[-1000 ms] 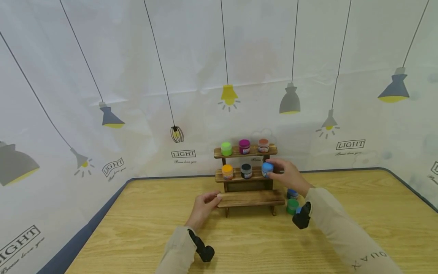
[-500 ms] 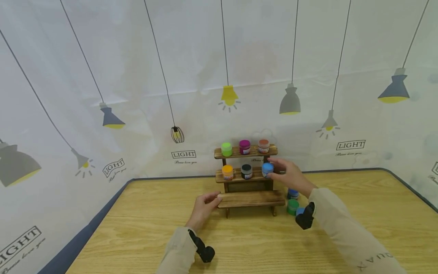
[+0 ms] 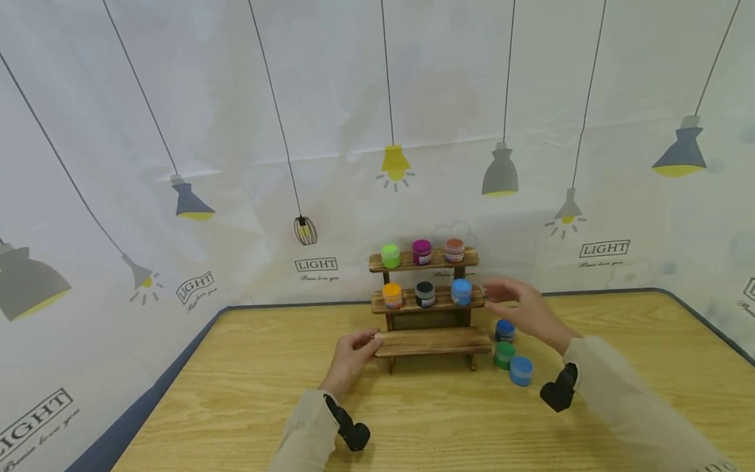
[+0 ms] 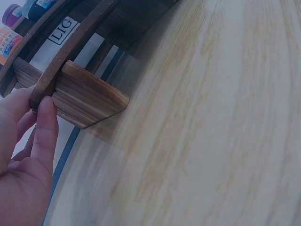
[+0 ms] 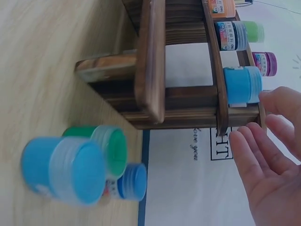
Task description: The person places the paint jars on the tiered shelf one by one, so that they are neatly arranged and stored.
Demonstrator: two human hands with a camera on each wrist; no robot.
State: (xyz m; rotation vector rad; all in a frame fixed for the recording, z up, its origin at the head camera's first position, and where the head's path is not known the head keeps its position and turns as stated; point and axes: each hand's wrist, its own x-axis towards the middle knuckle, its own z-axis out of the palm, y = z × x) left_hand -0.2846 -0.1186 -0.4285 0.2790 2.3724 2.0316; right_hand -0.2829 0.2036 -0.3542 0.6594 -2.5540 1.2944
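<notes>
A three-tier wooden shelf [image 3: 433, 343] stands at the back of the table. My left hand [image 3: 349, 360] pinches the left end of its lowest board between thumb and fingers, as the left wrist view also shows. The middle board carries an orange paint jar [image 3: 392, 297], a black paint jar [image 3: 425, 295] and a light blue paint jar [image 3: 461, 292]. Just right of the light blue jar, my right hand [image 3: 527, 311] is apart from it, holding nothing, fingers loosely bent. On the top board sit lime green [image 3: 390, 256], purple [image 3: 421, 252] and brown [image 3: 454, 251] jars.
Right of the shelf, a dark blue jar [image 3: 504, 331], a green jar [image 3: 504, 355] and another light blue jar [image 3: 521, 371] stand close together on the wooden table [image 3: 436, 419]. A white wall covering [image 3: 248, 262] printed with lamps rises behind.
My right hand has let go of the light blue jar on the middle board and drawn back to the right. The left hand stays on the lowest board.
</notes>
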